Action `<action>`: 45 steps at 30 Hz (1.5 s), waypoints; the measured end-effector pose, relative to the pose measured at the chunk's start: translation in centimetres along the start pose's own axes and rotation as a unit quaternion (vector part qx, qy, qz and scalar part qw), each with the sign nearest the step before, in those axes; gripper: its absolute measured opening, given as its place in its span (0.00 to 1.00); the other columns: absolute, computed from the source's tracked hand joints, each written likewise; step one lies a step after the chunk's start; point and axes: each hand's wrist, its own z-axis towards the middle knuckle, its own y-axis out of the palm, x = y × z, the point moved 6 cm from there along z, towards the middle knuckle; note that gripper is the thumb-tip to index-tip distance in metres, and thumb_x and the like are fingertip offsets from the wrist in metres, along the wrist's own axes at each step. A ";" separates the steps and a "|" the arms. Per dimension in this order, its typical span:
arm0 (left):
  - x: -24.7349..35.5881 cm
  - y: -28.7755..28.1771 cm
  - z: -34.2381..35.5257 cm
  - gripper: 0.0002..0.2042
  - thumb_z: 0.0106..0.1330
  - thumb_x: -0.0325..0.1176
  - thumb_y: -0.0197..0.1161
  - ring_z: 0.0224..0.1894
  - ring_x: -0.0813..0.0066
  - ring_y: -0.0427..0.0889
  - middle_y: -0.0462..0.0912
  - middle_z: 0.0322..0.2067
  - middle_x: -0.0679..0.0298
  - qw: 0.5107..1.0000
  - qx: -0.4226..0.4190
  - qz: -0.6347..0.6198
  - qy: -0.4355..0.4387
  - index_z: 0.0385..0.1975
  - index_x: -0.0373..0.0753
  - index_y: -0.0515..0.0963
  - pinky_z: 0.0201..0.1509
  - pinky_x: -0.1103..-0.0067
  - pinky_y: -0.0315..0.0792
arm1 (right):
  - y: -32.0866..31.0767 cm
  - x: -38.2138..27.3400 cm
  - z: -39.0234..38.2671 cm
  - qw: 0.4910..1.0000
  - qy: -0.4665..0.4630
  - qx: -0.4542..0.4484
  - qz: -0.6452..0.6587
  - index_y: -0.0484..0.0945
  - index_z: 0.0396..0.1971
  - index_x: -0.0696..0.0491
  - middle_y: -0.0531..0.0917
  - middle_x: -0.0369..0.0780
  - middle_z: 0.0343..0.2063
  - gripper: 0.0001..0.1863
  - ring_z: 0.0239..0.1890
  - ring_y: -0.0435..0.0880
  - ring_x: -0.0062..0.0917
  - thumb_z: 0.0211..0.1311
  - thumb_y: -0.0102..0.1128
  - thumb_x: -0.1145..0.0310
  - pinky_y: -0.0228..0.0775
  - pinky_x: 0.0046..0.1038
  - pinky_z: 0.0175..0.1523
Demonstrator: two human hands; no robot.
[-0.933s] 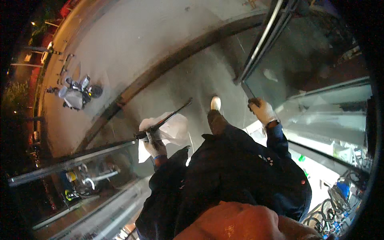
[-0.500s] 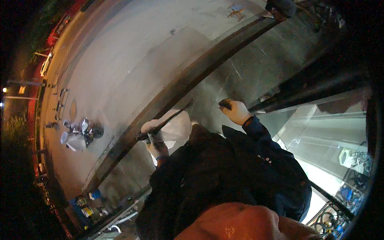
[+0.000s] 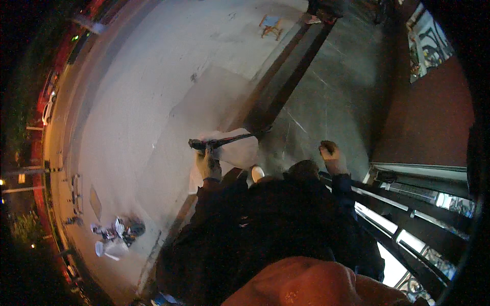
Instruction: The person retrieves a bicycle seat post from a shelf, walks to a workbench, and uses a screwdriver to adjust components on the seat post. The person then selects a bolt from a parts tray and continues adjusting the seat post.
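Note:
A long black bar-like tool (image 3: 238, 138) is in my left hand (image 3: 208, 164), lying across a crumpled white sheet or cloth (image 3: 239, 153) that hangs beside the same hand. My gloved right hand (image 3: 332, 155) is curled closed, its fingertips dark; whether it holds anything I cannot make out. One light-coloured shoe (image 3: 257, 173) shows below my dark jacket, on the walkway.
A dark step edge (image 3: 286, 86) divides grey paving (image 3: 122, 112) from the walkway. A small folding stool (image 3: 270, 25) and a person's foot (image 3: 313, 19) are at the top. A parked scooter (image 3: 115, 239) is lower left. A brown wall (image 3: 423, 117) and metal-framed glass stand right.
My body has turned away from the glass doorway, which has swung lower right in view. My right hand has left the dark upright frame. The tool stays in my left hand.

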 end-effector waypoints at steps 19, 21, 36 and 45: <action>-2.5 42.7 21.2 0.18 0.76 0.34 0.64 0.46 0.71 0.84 0.84 0.49 0.63 0.997 -0.058 -0.021 0.055 0.62 0.35 0.75 0.49 0.75 0.80 | -23.9 9.8 39.4 0.976 0.110 0.071 -0.175 0.86 0.52 0.55 0.88 0.51 0.47 0.28 0.48 0.88 0.48 0.69 0.59 0.44 0.81 0.46 0.53; -3.6 46.4 22.7 0.17 0.76 0.34 0.64 0.45 0.72 0.84 0.84 0.48 0.63 0.997 -0.060 -0.029 0.047 0.60 0.35 0.76 0.49 0.75 0.80 | -25.8 8.8 43.5 0.980 0.075 0.061 -0.176 0.85 0.52 0.55 0.89 0.49 0.47 0.24 0.46 0.88 0.45 0.71 0.60 0.49 0.82 0.44 0.51; -12.1 85.3 38.0 0.16 0.75 0.27 0.65 0.47 0.74 0.85 0.85 0.51 0.59 0.989 -0.130 -0.065 0.008 0.59 0.30 0.77 0.47 0.77 0.80 | -44.7 20.2 69.0 0.959 0.174 0.093 -0.202 0.79 0.58 0.57 0.87 0.49 0.48 0.25 0.46 0.87 0.39 0.74 0.58 0.52 0.80 0.40 0.49; -13.5 109.2 42.6 0.13 0.75 0.25 0.64 0.46 0.79 0.83 0.84 0.48 0.66 0.991 -0.116 -0.065 0.028 0.57 0.35 0.77 0.49 0.78 0.80 | -53.9 31.4 86.0 0.951 0.244 0.035 -0.185 0.76 0.63 0.54 0.84 0.48 0.54 0.24 0.52 0.85 0.40 0.74 0.54 0.55 0.78 0.40 0.56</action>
